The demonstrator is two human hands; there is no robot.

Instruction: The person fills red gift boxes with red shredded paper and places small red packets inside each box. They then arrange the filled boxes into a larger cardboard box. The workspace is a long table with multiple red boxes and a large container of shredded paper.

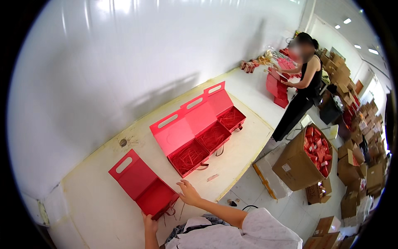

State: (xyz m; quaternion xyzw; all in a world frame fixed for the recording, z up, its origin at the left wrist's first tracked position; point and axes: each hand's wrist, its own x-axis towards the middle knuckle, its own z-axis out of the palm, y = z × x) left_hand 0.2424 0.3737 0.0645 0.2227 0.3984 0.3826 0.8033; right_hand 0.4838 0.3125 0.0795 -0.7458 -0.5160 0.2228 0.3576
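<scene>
Directly before me stands an open red cardboard gift box [157, 199]. Its lid [133, 174], with an oval handle cut-out, is folded back on the table, and no shred shows inside. My left hand [150, 223] grips the box's near left corner. By the right corner, my right hand [189, 193] has its fingers apart and holds nothing; whether a fingertip touches the box is unclear. A ribbon [170, 210] hangs at the box's front. Beyond stand three joined-up red boxes [214, 137] with lids back and red paper shred [190, 157] inside.
A white table [102, 202] runs along a pale wall [93, 77]; a round hole [123, 143] pierces it. A co-worker [306, 71] handles red boxes [276, 85] at the far end. Right, a large carton [292, 165] of red packets stands beside a foam box [273, 177].
</scene>
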